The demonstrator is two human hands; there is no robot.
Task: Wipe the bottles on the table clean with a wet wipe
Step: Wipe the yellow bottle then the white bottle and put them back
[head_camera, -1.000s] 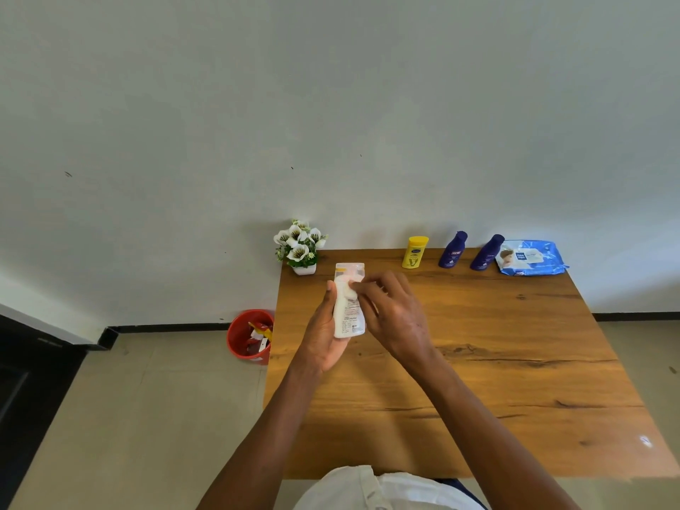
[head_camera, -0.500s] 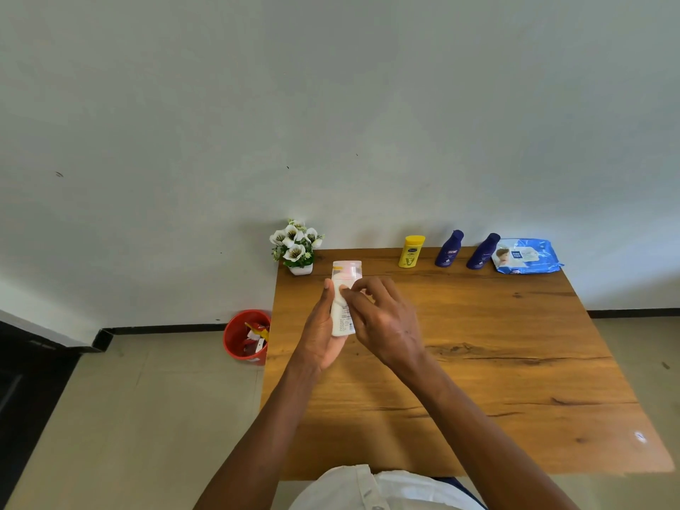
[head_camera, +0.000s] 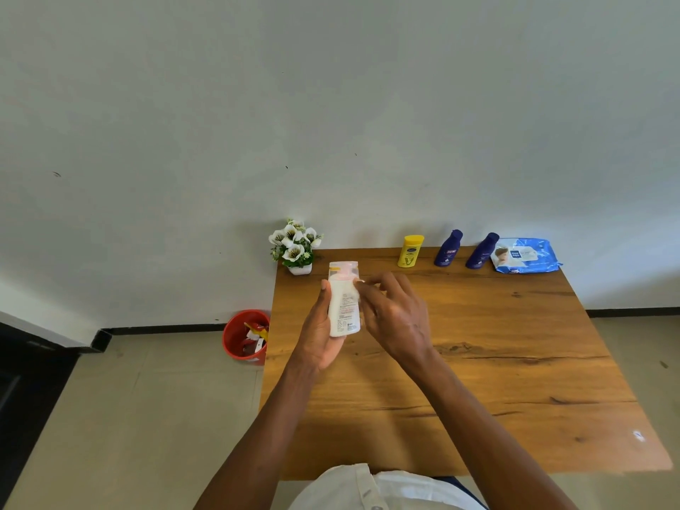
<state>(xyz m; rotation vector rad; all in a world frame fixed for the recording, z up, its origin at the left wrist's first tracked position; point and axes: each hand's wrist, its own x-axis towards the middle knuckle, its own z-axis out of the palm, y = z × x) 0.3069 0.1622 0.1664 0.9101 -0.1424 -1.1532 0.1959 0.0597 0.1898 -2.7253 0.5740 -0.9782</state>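
While upright in left hand (head_camera: pixel 320 336), white bottle (head_camera: pixel 343 301) against right-hand (head_camera: pixel 395 311) wipe (head_camera: pixel 356 291).

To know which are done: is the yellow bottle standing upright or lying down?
Upright. The yellow bottle stands by itself on the table, near the wall.

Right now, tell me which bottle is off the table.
The white bottle, held upright in the left hand. The yellow bottle and both blue bottles stand along the table's far edge.
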